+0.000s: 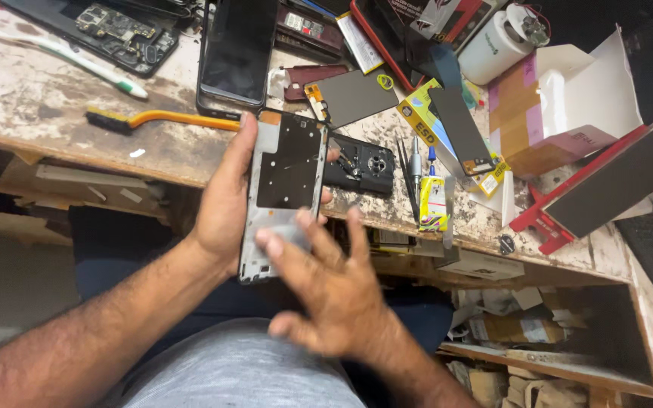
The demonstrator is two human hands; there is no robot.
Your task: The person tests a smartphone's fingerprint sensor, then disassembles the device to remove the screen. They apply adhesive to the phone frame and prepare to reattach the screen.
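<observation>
Flat rectangular phone frame [285,193] in left hand [224,208].

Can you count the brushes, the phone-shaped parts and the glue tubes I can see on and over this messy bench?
Brushes: 2 – white toothbrush, orange-handled brush
Phone parts: 3 – opened grey phone frame in the left hand, with the right hand touching it; black phone; dark circuit-board tray
Glue tubes: 1 – yellow tube
Total: 6
</observation>
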